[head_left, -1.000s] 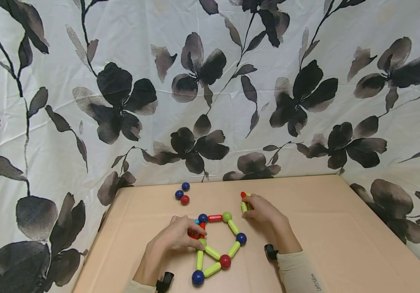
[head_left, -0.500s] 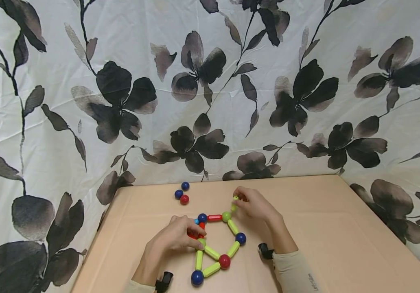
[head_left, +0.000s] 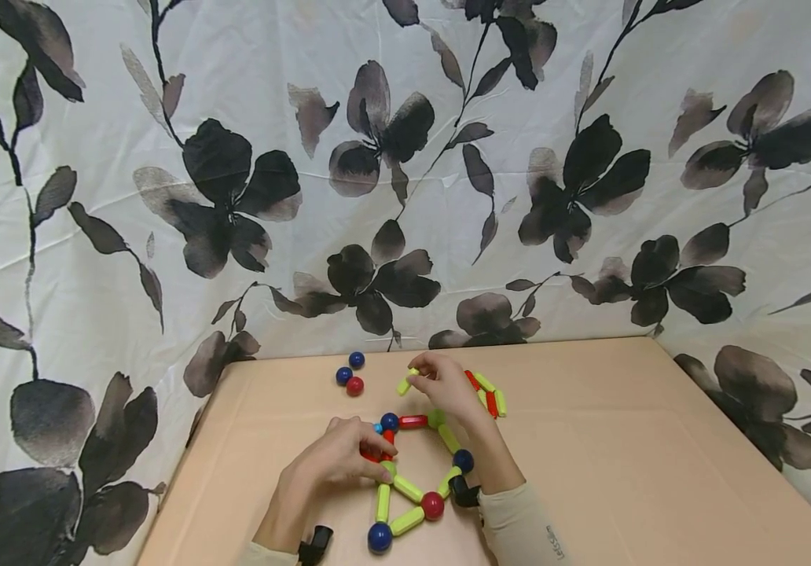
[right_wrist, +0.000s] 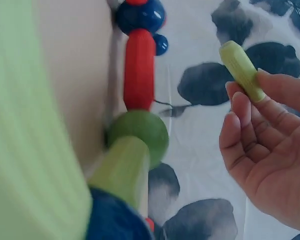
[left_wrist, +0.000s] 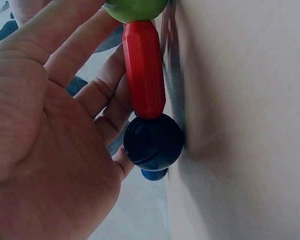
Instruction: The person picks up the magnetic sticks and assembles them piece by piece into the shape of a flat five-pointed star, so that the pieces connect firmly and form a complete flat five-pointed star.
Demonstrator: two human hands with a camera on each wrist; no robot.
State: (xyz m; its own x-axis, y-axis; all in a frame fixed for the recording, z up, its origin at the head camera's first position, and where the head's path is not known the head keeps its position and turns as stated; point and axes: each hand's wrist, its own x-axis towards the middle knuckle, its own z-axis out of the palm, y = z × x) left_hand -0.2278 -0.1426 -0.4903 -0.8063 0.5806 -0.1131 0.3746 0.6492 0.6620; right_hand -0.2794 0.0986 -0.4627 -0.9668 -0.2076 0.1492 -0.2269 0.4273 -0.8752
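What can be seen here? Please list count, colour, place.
Table: one, tan, foreground
Cloth: one, white, dark flowers, behind
Joined balls: six visible, blue, green, red, on table
Joined sticks: at least eight, lime, red, between them
Small piece: one, light blue, lower centre
Loose balls: three, two blue, one red, back left
Spare sticks: several, red, lime, back right
Held stick: one, lime, in right hand
Wrist cameras: two, black, lower centre
Sleeves: two, beige, bottom
Left hand: one, at joined sticks
Right hand: one, back centre

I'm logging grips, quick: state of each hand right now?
Left hand: fingers holding the frame at its left side.
Right hand: pinching a loose green rod.
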